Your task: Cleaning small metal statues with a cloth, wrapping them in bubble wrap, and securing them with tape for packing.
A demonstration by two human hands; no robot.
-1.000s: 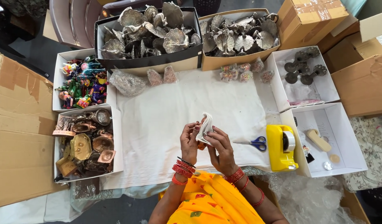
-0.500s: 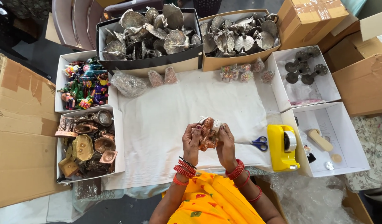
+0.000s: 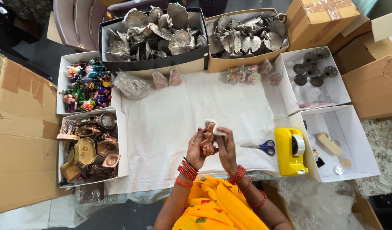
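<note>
Figurine point(image 3: 208, 142), copper, pinched in both your grips: left hand point(image 3: 196, 150), right hand point(image 3: 226, 147), over open white cloth point(image 3: 170, 119); scissors point(image 3: 260, 147) just right.

The small figurine point(image 3: 208, 142) held between the left hand point(image 3: 196, 149) and right hand point(image 3: 226, 149) looks like copper-toned metal with a dull shine; a scrap of white wrapping point(image 3: 216, 127), matt, clings to its top. The table is covered by a white cloth point(image 3: 170, 123), matt and slightly creased. The peacock-shaped pieces point(image 3: 162, 30) in the far boxes look like silvery metal, tarnished and ridged. The tape dispenser point(image 3: 289, 151) is glossy yellow plastic. The scissors point(image 3: 260, 147) have bright steel blades and blue plastic handles. The cartons point(image 3: 17, 132) are rough brown cardboard, patched with shiny tape.
</note>
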